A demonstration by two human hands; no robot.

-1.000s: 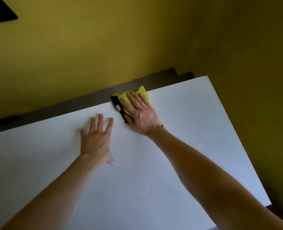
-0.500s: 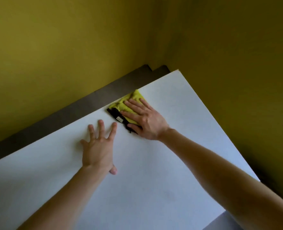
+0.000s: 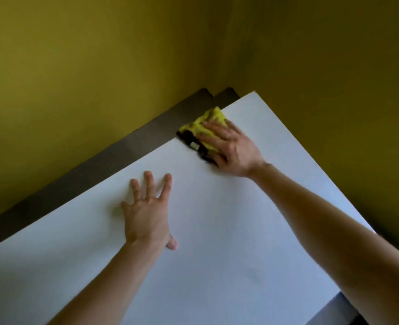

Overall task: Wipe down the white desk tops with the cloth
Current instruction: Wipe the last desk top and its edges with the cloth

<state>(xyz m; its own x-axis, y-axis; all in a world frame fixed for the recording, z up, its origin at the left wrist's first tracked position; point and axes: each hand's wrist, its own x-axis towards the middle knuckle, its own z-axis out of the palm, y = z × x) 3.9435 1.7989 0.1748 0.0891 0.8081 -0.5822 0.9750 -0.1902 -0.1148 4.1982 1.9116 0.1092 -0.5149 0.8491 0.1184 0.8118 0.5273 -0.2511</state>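
Observation:
A white desk top (image 3: 229, 231) fills the lower part of the view. A yellow cloth (image 3: 208, 124) with a black edge and a small white tag lies at the desk's far edge, near the far right corner. My right hand (image 3: 231, 146) presses flat on the cloth, fingers straight and pointing left towards the back edge. My left hand (image 3: 149, 212) rests palm down on the bare desk nearer to me, fingers spread. Most of the cloth is hidden under my right hand.
Yellow walls (image 3: 100, 66) meet in a corner behind the desk. A dark brown strip (image 3: 114, 160) runs between the desk's back edge and the wall. At the lower right, past the desk's near corner, a grey surface (image 3: 334, 310) shows.
My right hand has slid the cloth along the back edge towards the far right corner. The left hand stays flat in the same spot. The view has turned.

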